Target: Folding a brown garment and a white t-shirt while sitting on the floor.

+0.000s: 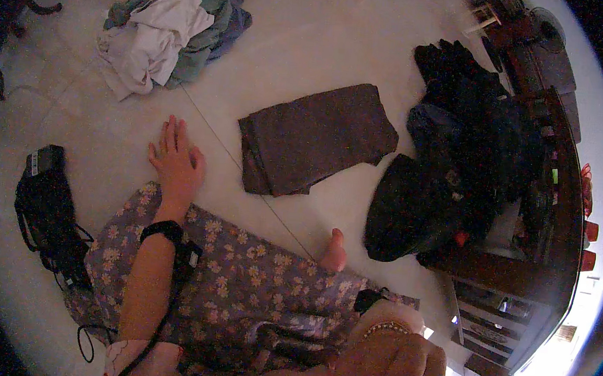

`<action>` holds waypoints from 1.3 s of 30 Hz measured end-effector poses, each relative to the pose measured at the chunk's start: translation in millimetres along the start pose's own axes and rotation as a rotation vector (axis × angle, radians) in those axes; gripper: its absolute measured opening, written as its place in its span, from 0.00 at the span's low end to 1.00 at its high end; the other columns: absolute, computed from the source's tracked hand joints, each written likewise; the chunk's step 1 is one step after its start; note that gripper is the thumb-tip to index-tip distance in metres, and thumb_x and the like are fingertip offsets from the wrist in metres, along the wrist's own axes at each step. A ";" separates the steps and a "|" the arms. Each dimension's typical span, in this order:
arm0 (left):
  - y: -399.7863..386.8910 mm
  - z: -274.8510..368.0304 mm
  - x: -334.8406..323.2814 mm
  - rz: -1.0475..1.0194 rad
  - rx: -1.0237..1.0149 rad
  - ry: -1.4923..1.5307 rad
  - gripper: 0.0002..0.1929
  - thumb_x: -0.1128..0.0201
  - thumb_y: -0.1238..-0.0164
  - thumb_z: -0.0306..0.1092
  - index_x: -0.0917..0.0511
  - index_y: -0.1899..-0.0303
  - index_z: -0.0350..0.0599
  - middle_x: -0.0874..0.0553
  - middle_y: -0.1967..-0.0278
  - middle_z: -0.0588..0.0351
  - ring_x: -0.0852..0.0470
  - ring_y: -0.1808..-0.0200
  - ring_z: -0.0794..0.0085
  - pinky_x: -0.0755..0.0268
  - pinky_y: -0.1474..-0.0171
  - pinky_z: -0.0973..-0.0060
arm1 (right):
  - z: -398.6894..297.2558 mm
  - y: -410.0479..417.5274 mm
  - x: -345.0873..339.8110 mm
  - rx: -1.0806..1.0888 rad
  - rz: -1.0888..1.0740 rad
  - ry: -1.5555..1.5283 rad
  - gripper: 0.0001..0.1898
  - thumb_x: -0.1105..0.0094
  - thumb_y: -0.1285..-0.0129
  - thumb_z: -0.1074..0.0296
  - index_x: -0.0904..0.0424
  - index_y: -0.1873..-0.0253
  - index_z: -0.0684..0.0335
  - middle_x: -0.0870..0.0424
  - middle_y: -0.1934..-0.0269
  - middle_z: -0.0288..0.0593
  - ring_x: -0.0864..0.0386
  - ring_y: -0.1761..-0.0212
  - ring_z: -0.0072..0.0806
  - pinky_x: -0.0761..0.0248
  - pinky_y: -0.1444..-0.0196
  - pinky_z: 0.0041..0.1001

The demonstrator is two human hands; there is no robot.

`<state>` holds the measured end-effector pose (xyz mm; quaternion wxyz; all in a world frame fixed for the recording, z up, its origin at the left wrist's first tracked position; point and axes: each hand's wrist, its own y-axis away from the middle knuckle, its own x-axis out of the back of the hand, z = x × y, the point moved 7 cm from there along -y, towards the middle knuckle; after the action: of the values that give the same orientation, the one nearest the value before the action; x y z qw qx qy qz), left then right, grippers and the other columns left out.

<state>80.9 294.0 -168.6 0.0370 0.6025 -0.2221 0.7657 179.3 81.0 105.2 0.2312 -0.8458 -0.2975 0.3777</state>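
Observation:
My left hand [177, 161] rests on the pale floor with its fingers apart, holding nothing; a black band circles its wrist. My right hand [399, 365] is raised close to the camera at the lower right, a beaded bracelet at its wrist; whether it holds anything is hidden. A folded dark brown cloth garment [318, 139] lies on the floor in front, right of my left hand. Under my arms spreads a flower-patterned garment [253, 279] over my legs, with toes [335, 250] of a foot showing beyond its edge.
A heap of white, green and blue clothes [160, 36] lies at the upper left. Dark clothes [445, 161] are piled at the right, beside a dark wooden cabinet [505, 278]. A black bag [46, 201] with straps and a cable sits at the left.

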 end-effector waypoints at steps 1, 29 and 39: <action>-0.9 3.5 -0.5 0.005 -0.008 -0.002 0.30 0.49 0.43 0.37 0.41 0.37 0.45 0.42 0.33 0.55 0.44 0.32 0.65 0.56 0.36 0.50 | -2.0 -0.2 -1.3 -0.001 0.006 0.005 0.06 0.46 0.41 0.67 0.27 0.66 0.64 0.25 0.69 0.48 0.26 0.68 0.40 0.33 0.67 0.35; 3.9 18.7 15.3 0.017 0.018 0.050 0.29 0.49 0.43 0.37 0.40 0.38 0.43 0.42 0.33 0.54 0.44 0.32 0.65 0.56 0.36 0.49 | -32.2 96.0 246.5 -0.924 0.145 2.222 0.26 0.41 0.45 0.63 0.35 0.40 0.51 0.44 0.33 0.37 0.42 0.35 0.41 0.48 0.37 0.47; 11.6 18.9 28.7 -0.008 0.030 0.051 0.29 0.49 0.43 0.37 0.41 0.37 0.44 0.43 0.33 0.54 0.47 0.32 0.64 0.58 0.35 0.48 | -10.2 127.7 312.8 -1.091 0.315 2.401 0.35 0.51 0.42 0.40 0.51 0.31 0.37 0.58 0.29 0.26 0.58 0.28 0.41 0.61 0.42 0.70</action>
<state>86.5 270.2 -141.8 0.0367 0.5842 -0.2070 0.7839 397.4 200.0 -124.1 -0.0640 -0.6611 0.0782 -0.7435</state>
